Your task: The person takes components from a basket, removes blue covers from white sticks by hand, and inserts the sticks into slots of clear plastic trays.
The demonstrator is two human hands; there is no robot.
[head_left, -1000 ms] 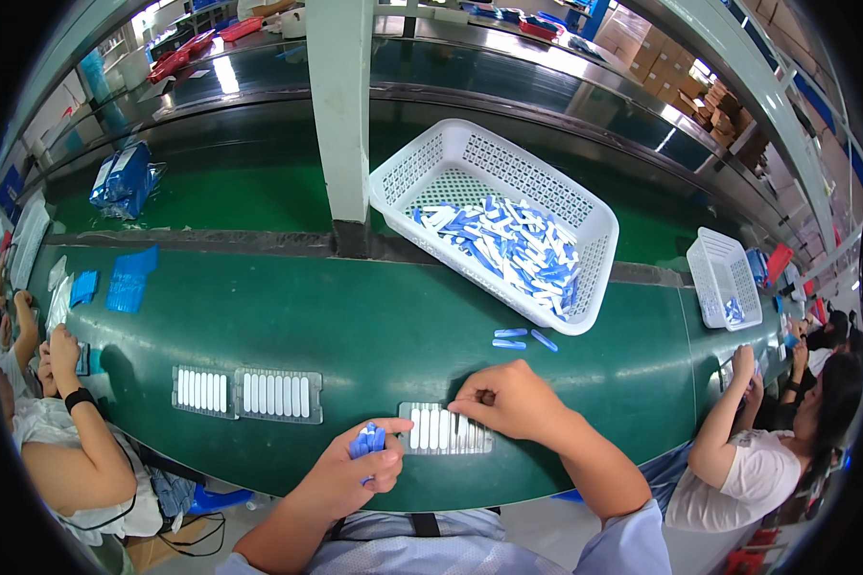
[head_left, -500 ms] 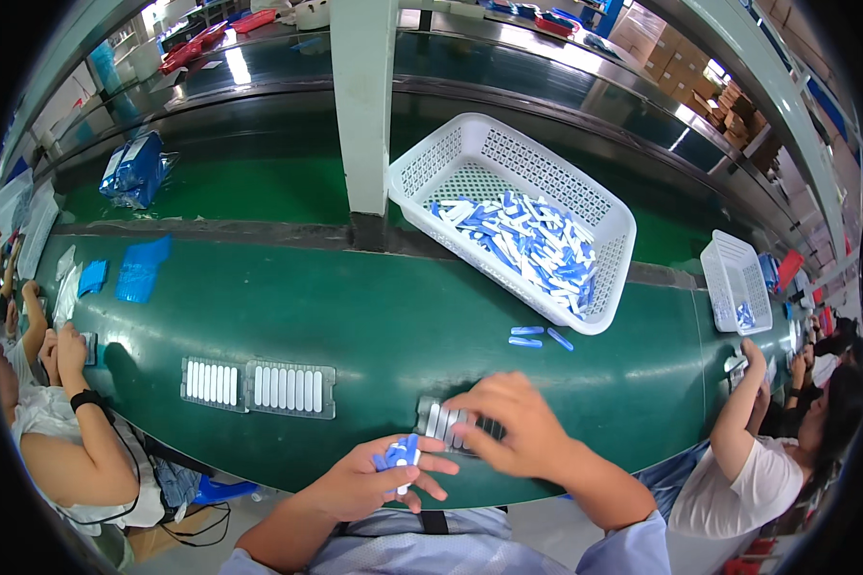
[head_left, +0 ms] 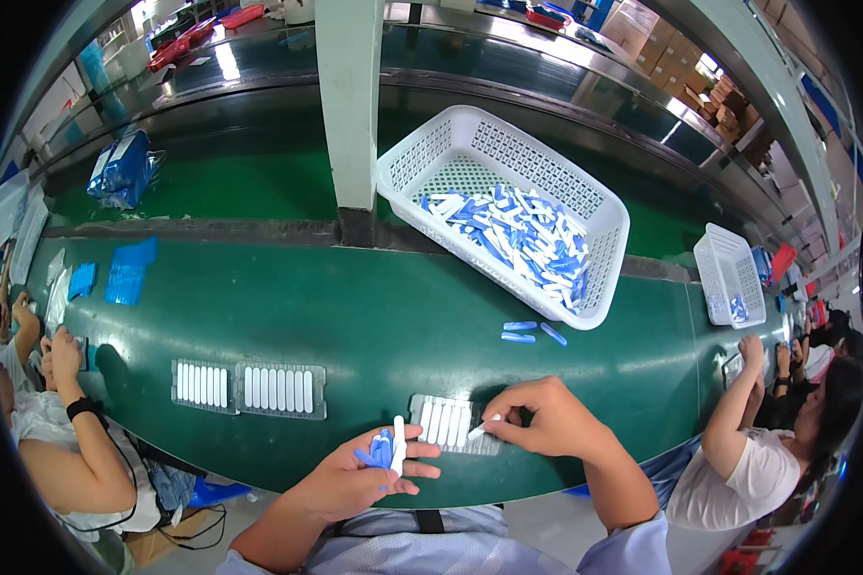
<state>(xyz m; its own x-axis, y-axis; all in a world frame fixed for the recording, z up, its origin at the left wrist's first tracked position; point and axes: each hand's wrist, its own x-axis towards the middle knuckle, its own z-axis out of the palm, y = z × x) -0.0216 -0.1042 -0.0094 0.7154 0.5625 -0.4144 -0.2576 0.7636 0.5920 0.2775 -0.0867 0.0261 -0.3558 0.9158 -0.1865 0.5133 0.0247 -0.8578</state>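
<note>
My left hand (head_left: 355, 474) holds a small bunch of blue and white plastic sticks (head_left: 388, 448) just over the near edge of the green belt (head_left: 374, 316). My right hand (head_left: 537, 422) pinches one white stick (head_left: 478, 431) at the right end of a clear slotted tray (head_left: 446, 424), which is partly filled with white sticks. Both hands sit close together at the tray.
Two filled slotted trays (head_left: 249, 387) lie to the left on the belt. A white basket (head_left: 508, 206) of blue and white sticks stands behind, with three loose blue sticks (head_left: 532, 332) before it. A grey post (head_left: 350, 105) rises mid-belt. Seated people work at both sides; a smaller basket (head_left: 729, 273) stands right.
My right hand has shifted from over the tray's middle to its right end, now pinching a white stick. My left hand stays near the edge with its bunch.
</note>
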